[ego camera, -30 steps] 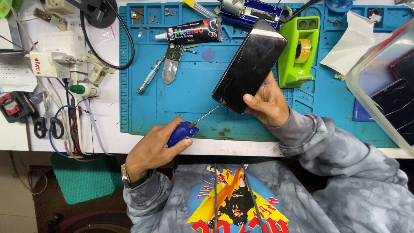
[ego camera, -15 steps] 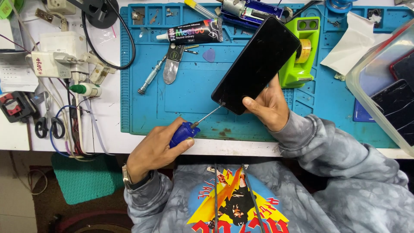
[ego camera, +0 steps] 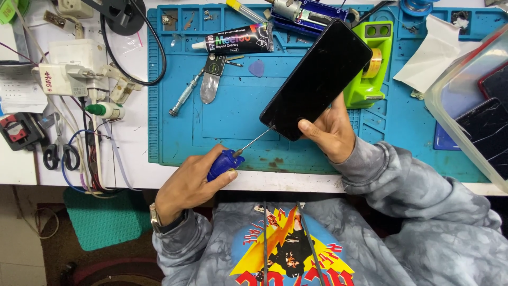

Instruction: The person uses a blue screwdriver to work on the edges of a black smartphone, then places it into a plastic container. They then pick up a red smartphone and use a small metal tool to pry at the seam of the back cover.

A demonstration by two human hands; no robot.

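My right hand [ego camera: 327,132] grips the lower end of a black smartphone [ego camera: 317,79], holding it tilted above the blue work mat [ego camera: 233,122] with its dark face up. My left hand [ego camera: 188,182] is closed on the blue handle of a small screwdriver [ego camera: 226,161]. The thin shaft runs up and to the right, and its tip touches the phone's lower left corner. A watch sits on my left wrist.
On the mat lie a black glue tube [ego camera: 235,39], a metal tool [ego camera: 211,79], a blue pick [ego camera: 256,68] and a green tape dispenser [ego camera: 370,63]. A clear plastic bin [ego camera: 471,106] with phones stands at the right. Chargers, cables and scissors [ego camera: 58,153] clutter the left.
The phone has shifted slightly up and to the right in my right hand. The screwdriver tip stays at the phone's lower corner, and my left hand has barely moved.
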